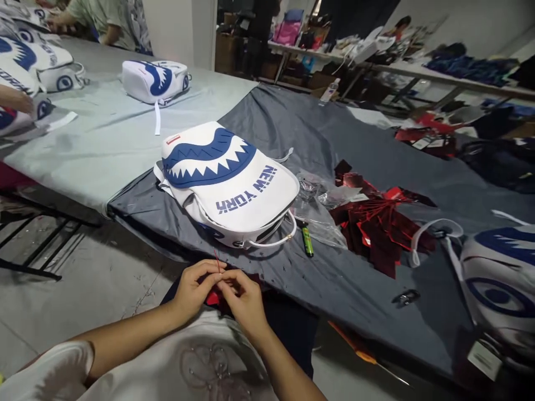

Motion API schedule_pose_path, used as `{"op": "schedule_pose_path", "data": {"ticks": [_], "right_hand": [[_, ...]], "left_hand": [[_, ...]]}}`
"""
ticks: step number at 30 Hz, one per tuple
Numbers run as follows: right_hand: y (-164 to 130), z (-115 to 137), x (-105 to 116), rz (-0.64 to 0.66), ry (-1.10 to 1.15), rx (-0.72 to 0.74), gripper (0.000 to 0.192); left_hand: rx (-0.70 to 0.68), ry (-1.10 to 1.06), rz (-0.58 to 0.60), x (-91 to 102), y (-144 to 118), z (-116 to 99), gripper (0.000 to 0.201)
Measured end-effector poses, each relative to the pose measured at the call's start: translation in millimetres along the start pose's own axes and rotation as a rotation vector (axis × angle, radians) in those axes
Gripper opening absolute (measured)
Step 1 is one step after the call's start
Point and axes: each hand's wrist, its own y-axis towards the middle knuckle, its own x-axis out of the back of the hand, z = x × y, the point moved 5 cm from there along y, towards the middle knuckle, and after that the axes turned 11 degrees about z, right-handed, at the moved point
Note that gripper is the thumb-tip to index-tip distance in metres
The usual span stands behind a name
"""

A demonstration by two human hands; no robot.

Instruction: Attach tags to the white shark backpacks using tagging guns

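My left hand and my right hand meet at the table's front edge, fingertips pinched together. Between them is a thin red string, its end sticking up. Something red shows just under the fingers, partly hidden by them. Right in front of my hands lies a white backpack with a blue toothed-mouth print and "NEW YORK" lettering. Its white carry handle loops toward me. A green lighter-like item sits to the handle's right, beside clear plastic bags.
A heap of dark red tags with strings lies on the grey table cover. Another white backpack stands at the right edge, near a small black item. More backpacks and a co-worker are at the far left.
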Motion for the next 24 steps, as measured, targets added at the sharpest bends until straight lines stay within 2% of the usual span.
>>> {"op": "schedule_pose_path", "data": {"ticks": [3,6,9,12,14,18,24], "right_hand": [[5,-1,-2,-0.007,-0.139,0.06,0.014],[18,1,13,-0.094,-0.536,0.13,0.028],[36,-5,26,-0.092,-0.95,0.022,0.041],[45,-12,31,-0.066,-1.092,-0.026,0.033],[41,-15,33,-0.096,-1.015,0.014,0.028],[30,-30,40,-0.156,-0.638,0.045,0.036],[36,-46,49,-0.187,-0.218,-0.003,0.024]], "left_hand": [[0.086,-0.064,-0.026,15.4,-1,9,0.024],[0.178,-0.059,-0.022,29.1,5,18,0.026],[0.171,0.208,0.074,36.0,16,24,0.018],[0.095,0.476,0.119,36.1,24,29,0.016],[0.082,0.545,0.114,34.1,28,34,0.018],[0.075,0.552,0.129,26.1,35,42,0.021],[0.029,0.521,0.209,11.1,51,35,0.02]]}}
